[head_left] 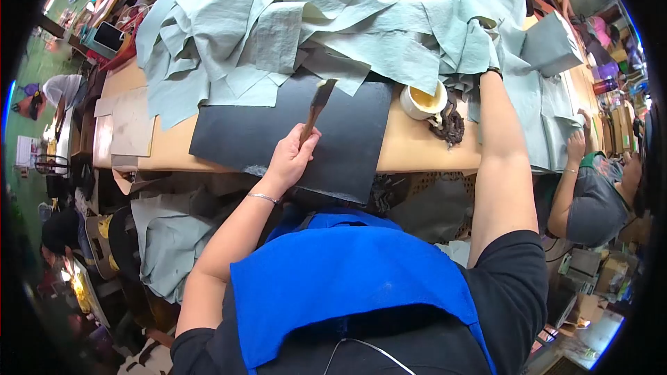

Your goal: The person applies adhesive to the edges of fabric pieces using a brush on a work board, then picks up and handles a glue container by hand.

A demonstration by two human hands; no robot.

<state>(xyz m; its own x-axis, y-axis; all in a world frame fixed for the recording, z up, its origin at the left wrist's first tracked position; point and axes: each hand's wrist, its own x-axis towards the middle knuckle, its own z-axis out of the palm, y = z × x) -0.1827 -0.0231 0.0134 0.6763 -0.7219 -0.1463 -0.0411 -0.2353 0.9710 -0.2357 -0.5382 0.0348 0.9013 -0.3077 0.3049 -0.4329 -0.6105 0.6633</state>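
Note:
My left hand [292, 158] is wrapped round the wooden handle of a flat brush [318, 105], its bristles pointing up and away over a black board [243, 132]. To the right of the board stands a white cup [422, 102] with yellowish contents, next to a dark, crumpled clump [450, 128]. My right arm reaches forward past the cup to the pile of pale green sheets [361, 14]. The fingers of my right hand [488, 38] are mostly hidden among the sheets, so their hold cannot be made out.
Beige pieces [132, 125] lie at the table's left end. A co-worker [590, 194] sits at the right, hands by the hanging sheets. A folded grey-green stack [552, 45] is at the back right. Gray-green cloth [170, 246] lies below the table at left. Other people work farther off.

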